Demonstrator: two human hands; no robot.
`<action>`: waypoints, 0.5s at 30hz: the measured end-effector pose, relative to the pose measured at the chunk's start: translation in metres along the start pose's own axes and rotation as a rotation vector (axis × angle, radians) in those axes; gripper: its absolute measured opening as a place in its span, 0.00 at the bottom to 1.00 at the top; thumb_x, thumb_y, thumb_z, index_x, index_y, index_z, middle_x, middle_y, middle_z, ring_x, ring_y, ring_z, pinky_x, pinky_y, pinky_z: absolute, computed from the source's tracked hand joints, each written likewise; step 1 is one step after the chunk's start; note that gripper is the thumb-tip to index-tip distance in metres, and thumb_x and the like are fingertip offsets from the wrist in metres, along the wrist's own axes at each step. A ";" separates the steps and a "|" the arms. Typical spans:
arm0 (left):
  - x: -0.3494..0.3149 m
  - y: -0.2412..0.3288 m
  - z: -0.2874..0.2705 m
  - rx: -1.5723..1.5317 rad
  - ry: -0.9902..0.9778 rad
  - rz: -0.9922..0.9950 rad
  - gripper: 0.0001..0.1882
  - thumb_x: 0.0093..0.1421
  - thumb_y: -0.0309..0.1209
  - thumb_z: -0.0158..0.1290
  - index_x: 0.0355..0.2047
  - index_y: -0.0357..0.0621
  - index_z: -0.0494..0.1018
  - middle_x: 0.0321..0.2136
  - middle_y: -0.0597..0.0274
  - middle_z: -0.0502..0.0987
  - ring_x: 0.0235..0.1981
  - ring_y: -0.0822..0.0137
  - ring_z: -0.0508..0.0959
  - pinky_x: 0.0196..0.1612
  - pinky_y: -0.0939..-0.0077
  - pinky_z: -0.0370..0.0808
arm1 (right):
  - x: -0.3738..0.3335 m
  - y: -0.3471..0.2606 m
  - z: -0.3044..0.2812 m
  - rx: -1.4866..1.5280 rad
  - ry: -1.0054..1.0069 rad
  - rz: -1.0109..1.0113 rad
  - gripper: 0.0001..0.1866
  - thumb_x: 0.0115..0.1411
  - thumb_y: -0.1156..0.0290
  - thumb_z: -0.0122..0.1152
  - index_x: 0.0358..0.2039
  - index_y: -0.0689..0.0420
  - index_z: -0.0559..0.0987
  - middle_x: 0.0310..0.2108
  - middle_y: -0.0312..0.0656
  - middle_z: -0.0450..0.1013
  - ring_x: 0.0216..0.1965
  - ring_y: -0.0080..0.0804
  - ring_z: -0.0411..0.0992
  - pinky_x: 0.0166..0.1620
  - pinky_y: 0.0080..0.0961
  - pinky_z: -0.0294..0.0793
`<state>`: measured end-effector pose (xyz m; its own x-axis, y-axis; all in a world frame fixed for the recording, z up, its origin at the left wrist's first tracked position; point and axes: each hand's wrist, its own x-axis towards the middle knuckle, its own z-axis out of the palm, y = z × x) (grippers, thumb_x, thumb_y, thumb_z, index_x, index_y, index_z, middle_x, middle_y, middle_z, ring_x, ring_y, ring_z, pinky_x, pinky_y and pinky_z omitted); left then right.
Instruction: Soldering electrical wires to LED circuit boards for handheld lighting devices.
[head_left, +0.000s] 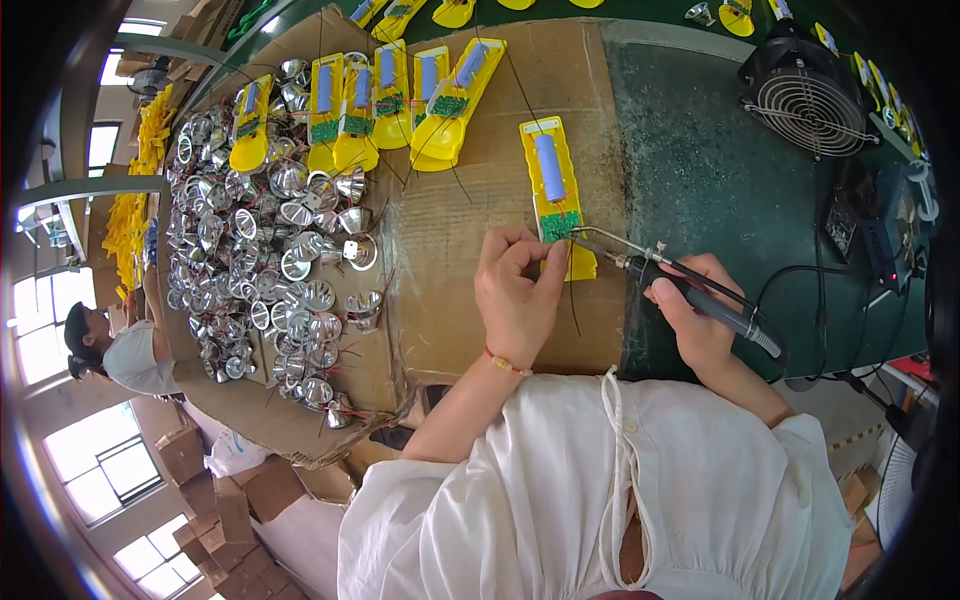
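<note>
Gripping the soldering iron [710, 303] by its dark handle, the right hand [692, 310] sits behind the metal tube, presumably to avoid heat. The tip is at the green circuit board [559, 224] in 1 yellow housing [530, 141], upper centre of the frame. The housing lies flat on the cardboard sheet [470, 285], likely for stability and to protect the desk [685, 130]. The left hand [520, 285] is closed in a pinch by the board's lower edge, apparently for steadying; any object pinched cannot be determined.
</note>
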<state>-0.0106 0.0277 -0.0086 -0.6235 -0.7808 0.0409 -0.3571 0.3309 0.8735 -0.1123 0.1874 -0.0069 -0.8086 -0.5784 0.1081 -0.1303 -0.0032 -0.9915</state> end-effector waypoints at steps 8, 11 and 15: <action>-0.001 -0.003 0.002 -0.038 0.033 0.030 0.07 0.50 0.26 0.59 0.23 0.33 0.75 0.29 0.61 0.70 0.21 0.75 0.70 0.23 0.82 0.67 | -0.007 0.000 -0.003 0.090 0.000 0.081 0.09 0.54 0.75 0.58 0.33 0.65 0.71 0.27 0.42 0.71 0.27 0.25 0.73 0.32 0.19 0.74; -0.001 -0.002 0.001 -0.047 0.043 0.021 0.06 0.49 0.26 0.59 0.23 0.35 0.75 0.27 0.60 0.71 0.20 0.71 0.70 0.22 0.80 0.67 | -0.008 -0.002 -0.006 0.102 0.023 0.049 0.08 0.55 0.76 0.57 0.33 0.65 0.70 0.28 0.41 0.70 0.27 0.24 0.72 0.32 0.19 0.74; 0.000 -0.004 0.002 -0.048 0.032 0.018 0.06 0.49 0.26 0.59 0.23 0.35 0.75 0.27 0.60 0.71 0.19 0.72 0.70 0.22 0.80 0.67 | -0.010 0.004 -0.009 0.090 0.017 0.074 0.08 0.55 0.76 0.57 0.33 0.65 0.70 0.28 0.41 0.70 0.27 0.24 0.72 0.31 0.19 0.74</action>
<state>-0.0104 0.0268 -0.0130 -0.6069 -0.7915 0.0713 -0.3117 0.3197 0.8948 -0.1100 0.2007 -0.0117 -0.8240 -0.5655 0.0352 -0.0185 -0.0352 -0.9992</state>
